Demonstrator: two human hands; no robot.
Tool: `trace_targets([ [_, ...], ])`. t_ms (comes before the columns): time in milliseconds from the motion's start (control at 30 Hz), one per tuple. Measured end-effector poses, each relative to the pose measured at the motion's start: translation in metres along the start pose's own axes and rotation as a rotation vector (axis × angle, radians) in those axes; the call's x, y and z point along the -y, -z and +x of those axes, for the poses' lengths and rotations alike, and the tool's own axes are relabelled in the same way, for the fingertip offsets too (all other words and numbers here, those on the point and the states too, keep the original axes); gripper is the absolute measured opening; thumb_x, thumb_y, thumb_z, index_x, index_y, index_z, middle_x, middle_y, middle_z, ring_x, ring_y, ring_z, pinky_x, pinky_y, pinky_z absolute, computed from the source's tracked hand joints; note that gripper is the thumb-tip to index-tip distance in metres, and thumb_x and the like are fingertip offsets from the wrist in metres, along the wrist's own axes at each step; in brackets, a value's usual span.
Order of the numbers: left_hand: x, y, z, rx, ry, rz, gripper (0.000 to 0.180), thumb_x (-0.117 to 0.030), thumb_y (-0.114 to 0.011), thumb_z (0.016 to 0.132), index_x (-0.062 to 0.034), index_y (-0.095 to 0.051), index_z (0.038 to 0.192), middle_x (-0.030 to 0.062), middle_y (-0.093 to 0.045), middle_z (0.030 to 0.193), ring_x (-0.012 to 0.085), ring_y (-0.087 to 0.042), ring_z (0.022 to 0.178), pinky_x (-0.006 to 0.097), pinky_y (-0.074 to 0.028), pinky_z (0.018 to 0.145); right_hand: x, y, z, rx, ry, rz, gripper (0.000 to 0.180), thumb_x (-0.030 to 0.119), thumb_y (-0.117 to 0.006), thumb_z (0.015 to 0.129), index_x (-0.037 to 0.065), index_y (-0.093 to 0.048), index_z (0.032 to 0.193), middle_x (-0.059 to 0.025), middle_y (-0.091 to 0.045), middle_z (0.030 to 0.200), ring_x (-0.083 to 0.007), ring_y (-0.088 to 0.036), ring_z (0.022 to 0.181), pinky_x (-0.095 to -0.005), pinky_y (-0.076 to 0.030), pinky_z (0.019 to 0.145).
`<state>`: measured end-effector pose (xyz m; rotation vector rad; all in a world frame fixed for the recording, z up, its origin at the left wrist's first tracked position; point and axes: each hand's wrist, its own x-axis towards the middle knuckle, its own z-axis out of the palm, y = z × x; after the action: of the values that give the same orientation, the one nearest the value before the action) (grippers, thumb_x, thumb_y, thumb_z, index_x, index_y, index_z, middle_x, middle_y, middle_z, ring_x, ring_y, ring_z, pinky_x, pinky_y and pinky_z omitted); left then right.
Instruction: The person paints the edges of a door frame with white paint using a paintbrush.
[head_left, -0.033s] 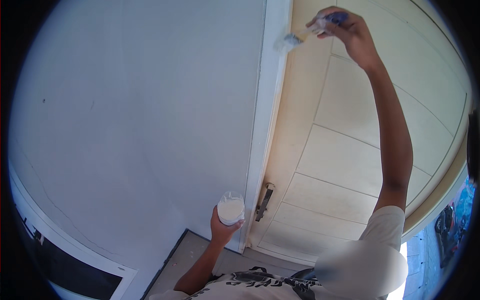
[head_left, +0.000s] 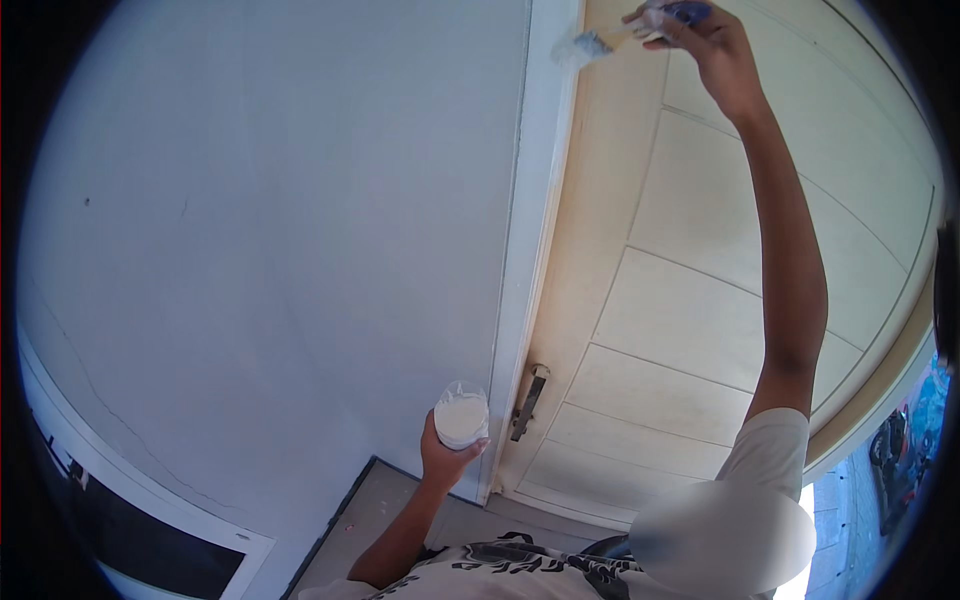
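Note:
Raised high at the top, my right hand [head_left: 695, 40] grips a paintbrush [head_left: 597, 44] with a blue handle end. Its white-coated bristles lie against the white door frame [head_left: 548, 150], pointing left. Lower down, my left hand [head_left: 447, 458] is wrapped round a clear plastic cup [head_left: 466, 390], held upright beside the lower part of the frame. White paint [head_left: 461, 418] shows inside the cup.
A cream panelled door [head_left: 680, 290] with a metal handle [head_left: 530, 403] stands right of the frame. To the left spreads a pale wall [head_left: 300, 220] with a thin crack. A white-framed dark opening [head_left: 170, 530] lies at lower left, grey floor [head_left: 375, 505] below.
My right hand has moved slightly up with the paintbrush, whose bristles have slid higher along the door frame. My left hand and the cup have stayed in place.

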<state>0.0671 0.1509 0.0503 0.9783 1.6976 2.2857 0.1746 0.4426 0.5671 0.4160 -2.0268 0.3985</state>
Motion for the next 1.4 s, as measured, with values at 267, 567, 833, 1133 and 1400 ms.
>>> trace_targets([
  [267, 0.011, 0.002, 0.001, -0.015, 0.013, 0.005, 0.068, -0.001, -0.087, 0.069, -0.0003, -0.051, 0.127, 0.0111, -0.065, 0.116, 0.0199, -0.065, 0.107, 0.034, -0.054, 0.094, -0.015, -0.04, -0.049, -0.227, 0.348, -0.157, 0.013, -0.001, -0.066, 0.094, -0.002, -0.07, 0.106, -0.0121, -0.075, 0.104, -0.0197, -0.072, 0.09, -0.0277, -0.057, 0.08],
  [567, 0.017, 0.004, 0.0, -0.019, 0.001, 0.037, 0.068, 0.0, -0.087, 0.07, 0.0003, -0.051, 0.127, 0.0116, -0.064, 0.116, 0.0202, -0.065, 0.107, 0.034, -0.055, 0.093, -0.002, -0.082, -0.168, 0.339, -0.038, 0.1, 0.019, -0.01, -0.066, 0.086, 0.0, -0.066, 0.102, -0.0115, -0.073, 0.1, -0.0222, -0.072, 0.088, -0.0317, -0.057, 0.077],
  [833, 0.014, -0.003, -0.001, -0.009, 0.003, 0.059, 0.069, 0.001, -0.086, 0.069, -0.0002, -0.05, 0.128, 0.0116, -0.064, 0.117, 0.0201, -0.065, 0.108, 0.035, -0.055, 0.093, -0.022, -0.033, -0.078, -0.409, 0.053, 0.152, 0.017, 0.004, -0.061, 0.099, -0.006, -0.065, 0.112, -0.0183, -0.074, 0.107, -0.0243, -0.073, 0.097, -0.0341, -0.062, 0.084],
  [1133, 0.009, -0.002, -0.004, -0.004, 0.037, 0.052, 0.071, 0.0, -0.088, 0.067, -0.0004, -0.051, 0.128, 0.011, -0.065, 0.117, 0.02, -0.065, 0.108, 0.035, -0.054, 0.093, -0.011, -0.109, -0.202, -0.197, -0.022, 0.158, 0.007, -0.004, -0.062, 0.093, -0.006, -0.064, 0.1, -0.0144, -0.073, 0.094, -0.0137, -0.07, 0.084, -0.0262, -0.054, 0.075],
  [1400, 0.01, -0.006, -0.003, 0.01, 0.034, 0.05, 0.071, -0.002, -0.088, 0.067, -0.0006, -0.052, 0.128, 0.011, -0.065, 0.117, 0.0203, -0.064, 0.108, 0.035, -0.053, 0.095, -0.002, -0.082, -0.114, -0.415, -0.14, 0.302, 0.015, 0.007, -0.061, 0.098, -0.006, -0.066, 0.102, -0.0149, -0.075, 0.093, -0.0191, -0.074, 0.082, -0.031, -0.061, 0.077],
])
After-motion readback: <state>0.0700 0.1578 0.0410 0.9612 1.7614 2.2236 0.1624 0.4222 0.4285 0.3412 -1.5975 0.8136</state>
